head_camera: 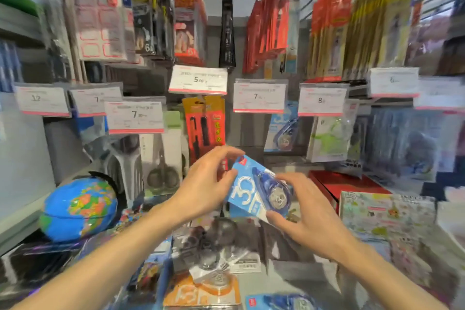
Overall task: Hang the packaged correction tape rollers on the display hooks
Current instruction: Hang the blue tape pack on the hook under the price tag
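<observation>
A blue packaged correction tape roller (247,192) is held tilted in front of me, its top corner pointing up and left. My left hand (208,183) pinches its upper left edge between thumb and fingers. At the lower right edge, my right hand (305,214) grips the pack around the blister. Another blue roller pack (283,133) hangs on a display hook under the price tag marked 7 (259,97). More packs lie below: an orange one (203,292) and a blue one (279,303).
Price tags hang on hooks in a row across the display (197,79). An orange pen pack (205,124) hangs at centre, scissors (162,158) to its left. A globe (79,209) stands lower left, a red box (347,186) and printed packs at right.
</observation>
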### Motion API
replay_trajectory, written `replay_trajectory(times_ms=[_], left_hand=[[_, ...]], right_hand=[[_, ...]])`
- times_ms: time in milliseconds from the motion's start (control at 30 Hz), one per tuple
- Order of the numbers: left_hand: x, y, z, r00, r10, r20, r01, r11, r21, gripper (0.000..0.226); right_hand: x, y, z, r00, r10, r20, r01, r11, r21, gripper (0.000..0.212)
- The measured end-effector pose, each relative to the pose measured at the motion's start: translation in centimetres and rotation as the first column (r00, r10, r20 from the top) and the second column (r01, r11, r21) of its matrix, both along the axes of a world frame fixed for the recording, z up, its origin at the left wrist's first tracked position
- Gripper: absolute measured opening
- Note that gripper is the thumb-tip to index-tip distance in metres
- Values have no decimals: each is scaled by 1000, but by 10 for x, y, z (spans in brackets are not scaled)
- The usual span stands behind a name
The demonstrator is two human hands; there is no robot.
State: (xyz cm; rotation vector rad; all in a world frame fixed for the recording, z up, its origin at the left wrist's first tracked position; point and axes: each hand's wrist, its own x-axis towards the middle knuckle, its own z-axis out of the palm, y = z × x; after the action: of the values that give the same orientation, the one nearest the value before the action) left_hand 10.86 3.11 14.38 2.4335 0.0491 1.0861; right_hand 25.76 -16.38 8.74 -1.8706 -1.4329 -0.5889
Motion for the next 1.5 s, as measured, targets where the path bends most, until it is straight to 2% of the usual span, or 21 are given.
replay_trajectory(times_ms=[133, 233, 300, 400, 500, 567, 667, 800, 900, 1067, 1133, 1500], left_hand=[[35, -43, 11, 999, -28, 19, 26, 991, 131, 31], [46, -64, 24, 999, 3, 35, -14, 952, 305, 32], [47, -71, 38, 995, 42, 85, -78, 872, 484, 36], [49, -73, 65, 973, 87, 214, -214, 692, 689, 41], [57, -72, 90, 932, 111, 346, -351, 528, 773, 42], [62, -70, 102, 927, 130, 353, -372, 459, 807, 48], [68, -65, 113, 920, 187, 345, -392, 409, 824, 56], [67, -63, 118, 913, 156, 376, -407, 368, 836, 42], [62, -65, 121, 925, 88, 371, -373, 408, 833, 31], [61, -71, 131, 936, 56, 347, -313, 579, 753, 34], [62, -72, 133, 946, 58, 320, -287, 614, 736, 34], [58, -70, 131, 957, 97, 273, -270, 641, 719, 33]], right_hand=[[27, -43, 3, 998, -64, -15, 64, 998, 26, 63], [42, -68, 4, 991, -128, -33, 130, 989, 74, 64], [52, -80, 3, 982, -184, -45, 188, 976, 114, 64], [64, -91, 3, 965, -240, -110, 257, 950, 176, 63], [71, -94, 7, 952, -266, -148, 296, 926, 235, 62], [73, -92, 10, 943, -286, -171, 321, 918, 233, 61], [76, -91, 14, 931, -309, -195, 350, 908, 230, 65], [74, -93, 20, 925, -310, -218, 357, 908, 221, 68], [71, -95, 25, 929, -295, -221, 346, 905, 248, 67], [66, -84, 43, 935, -279, -220, 332, 905, 264, 69], [64, -76, 53, 941, -276, -198, 324, 903, 283, 68], [58, -41, 74, 931, -312, -189, 356, 890, 283, 76]])
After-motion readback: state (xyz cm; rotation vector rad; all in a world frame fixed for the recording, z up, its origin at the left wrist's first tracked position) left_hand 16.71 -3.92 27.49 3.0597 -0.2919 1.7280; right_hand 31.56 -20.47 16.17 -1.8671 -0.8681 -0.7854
